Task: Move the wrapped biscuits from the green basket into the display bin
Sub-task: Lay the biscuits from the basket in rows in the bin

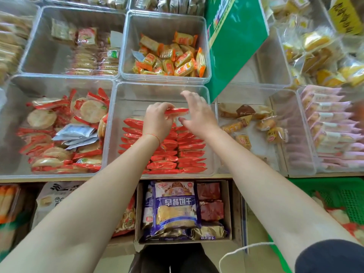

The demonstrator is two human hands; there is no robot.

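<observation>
A clear display bin (pixel 157 91) in the middle holds two rows of red-wrapped biscuits (pixel 189 146) standing on edge. My left hand (pixel 157 119) grips one red-wrapped biscuit (pixel 177 111) above the far end of the rows. My right hand (pixel 197 113) hovers beside it with fingers spread and straight, holding nothing. The green basket (pixel 338 196) sits low at the right edge with a few wrapped biscuits (pixel 342 217) in it.
Around it stand other clear bins: loose red-wrapped round biscuits (pixel 59 131) on the left, orange packs (pixel 171 58) behind, small cakes (pixel 252 123) on the right. A green carton (pixel 232 42) leans at the back right. A cardboard box of bagged biscuits (pixel 177 209) sits below the shelf.
</observation>
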